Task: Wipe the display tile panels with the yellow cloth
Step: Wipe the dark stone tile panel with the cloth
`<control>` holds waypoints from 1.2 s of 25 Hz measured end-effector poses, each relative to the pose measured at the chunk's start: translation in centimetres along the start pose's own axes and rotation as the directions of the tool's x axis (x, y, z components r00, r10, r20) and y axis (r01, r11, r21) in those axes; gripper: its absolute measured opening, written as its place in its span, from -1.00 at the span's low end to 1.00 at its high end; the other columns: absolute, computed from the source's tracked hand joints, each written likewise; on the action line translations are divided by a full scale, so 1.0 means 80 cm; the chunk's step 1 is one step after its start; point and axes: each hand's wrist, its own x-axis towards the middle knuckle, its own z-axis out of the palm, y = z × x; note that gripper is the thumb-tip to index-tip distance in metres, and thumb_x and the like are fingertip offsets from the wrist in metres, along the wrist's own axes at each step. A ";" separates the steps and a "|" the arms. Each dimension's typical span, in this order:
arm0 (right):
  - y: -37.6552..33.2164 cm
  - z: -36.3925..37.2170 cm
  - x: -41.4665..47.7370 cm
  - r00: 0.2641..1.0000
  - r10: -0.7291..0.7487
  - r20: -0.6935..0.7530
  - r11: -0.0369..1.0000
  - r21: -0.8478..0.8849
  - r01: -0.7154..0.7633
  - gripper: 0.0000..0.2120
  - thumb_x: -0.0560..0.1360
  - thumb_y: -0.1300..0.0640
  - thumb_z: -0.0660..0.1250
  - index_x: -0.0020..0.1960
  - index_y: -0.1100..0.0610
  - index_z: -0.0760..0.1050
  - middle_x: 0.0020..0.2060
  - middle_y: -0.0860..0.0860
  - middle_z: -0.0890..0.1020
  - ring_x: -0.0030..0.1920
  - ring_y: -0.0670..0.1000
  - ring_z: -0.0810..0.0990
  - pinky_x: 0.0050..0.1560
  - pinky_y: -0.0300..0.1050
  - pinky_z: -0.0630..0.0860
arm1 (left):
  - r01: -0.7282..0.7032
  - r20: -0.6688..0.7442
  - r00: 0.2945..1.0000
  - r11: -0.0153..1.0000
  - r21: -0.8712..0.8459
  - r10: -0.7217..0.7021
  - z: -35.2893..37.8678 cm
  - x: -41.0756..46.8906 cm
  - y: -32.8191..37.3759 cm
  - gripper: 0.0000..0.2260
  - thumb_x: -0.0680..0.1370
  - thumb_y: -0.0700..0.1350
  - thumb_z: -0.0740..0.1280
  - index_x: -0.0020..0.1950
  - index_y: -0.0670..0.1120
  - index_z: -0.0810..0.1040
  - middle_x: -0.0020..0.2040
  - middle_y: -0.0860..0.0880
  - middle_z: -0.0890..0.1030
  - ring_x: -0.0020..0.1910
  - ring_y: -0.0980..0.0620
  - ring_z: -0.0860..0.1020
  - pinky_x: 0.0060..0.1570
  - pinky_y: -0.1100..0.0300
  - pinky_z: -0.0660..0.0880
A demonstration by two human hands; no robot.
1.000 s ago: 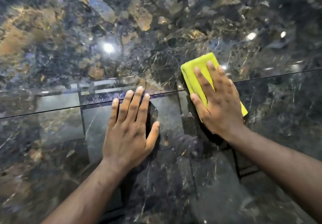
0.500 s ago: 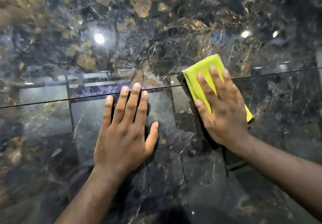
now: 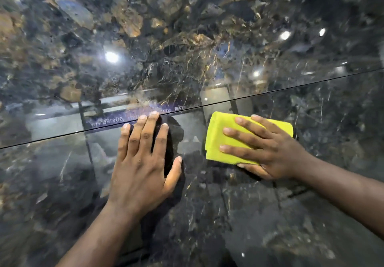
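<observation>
Two glossy dark marble tile panels fill the view: an upper panel and a lower panel, split by a thin dark joint. A folded yellow cloth lies flat on the lower panel just below the joint. My right hand presses on it with straight spread fingers, the thumb under its lower edge. Flat on the lower panel to the cloth's left lies my left hand, fingers straight, fingertips reaching the joint.
The joint runs from lower left up to the right edge. The polished surface mirrors ceiling lights and reversed lettering near the joint.
My right hand has turned so its fingers point left and has slid the cloth down from across the joint onto the lower panel. My left hand has stayed put.
</observation>
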 end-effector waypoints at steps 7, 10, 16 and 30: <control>0.069 0.011 -0.062 0.993 0.119 -0.022 0.992 0.043 -0.118 -0.45 0.70 -0.18 0.27 0.66 -0.13 0.29 0.67 0.05 0.28 0.68 0.22 0.21 0.56 0.33 0.30 | 0.020 -0.023 1.000 0.999 -0.030 -0.021 0.040 0.075 0.118 -0.31 0.64 0.22 0.29 0.61 -0.24 0.41 0.73 -0.27 0.20 0.71 -0.31 0.18 0.70 -0.30 0.07; 0.129 0.006 -0.081 0.956 0.288 -0.055 0.958 0.032 -0.286 -0.46 0.72 -0.18 0.22 0.66 -0.12 0.28 0.68 0.03 0.25 0.69 0.17 0.19 0.57 0.31 0.30 | 0.004 -0.030 1.000 1.000 -0.031 -0.005 0.048 0.104 0.157 -0.30 0.65 0.24 0.26 0.63 -0.21 0.40 0.74 -0.24 0.19 0.73 -0.28 0.17 0.70 -0.30 0.07; 0.137 0.007 -0.142 0.988 0.157 -0.008 0.987 0.032 -0.156 -0.44 0.71 -0.17 0.25 0.67 -0.12 0.27 0.69 0.04 0.24 0.69 0.20 0.20 0.55 0.35 0.32 | -0.022 -0.019 1.000 0.993 -0.115 0.020 0.067 0.138 0.244 -0.25 0.65 0.27 0.22 0.68 -0.22 0.34 0.76 -0.19 0.18 0.74 -0.23 0.17 0.69 -0.32 0.10; 0.207 0.010 -0.156 0.648 0.756 -0.088 0.654 0.101 -0.750 -0.43 0.75 -0.07 0.18 0.72 -0.03 0.17 0.71 0.09 0.17 0.70 0.21 0.12 0.63 0.24 0.21 | -0.039 0.000 0.999 0.999 0.009 0.039 0.081 0.126 0.255 -0.23 0.72 0.30 0.11 0.74 -0.23 0.21 0.77 -0.21 0.10 0.76 -0.25 0.07 0.69 -0.35 0.04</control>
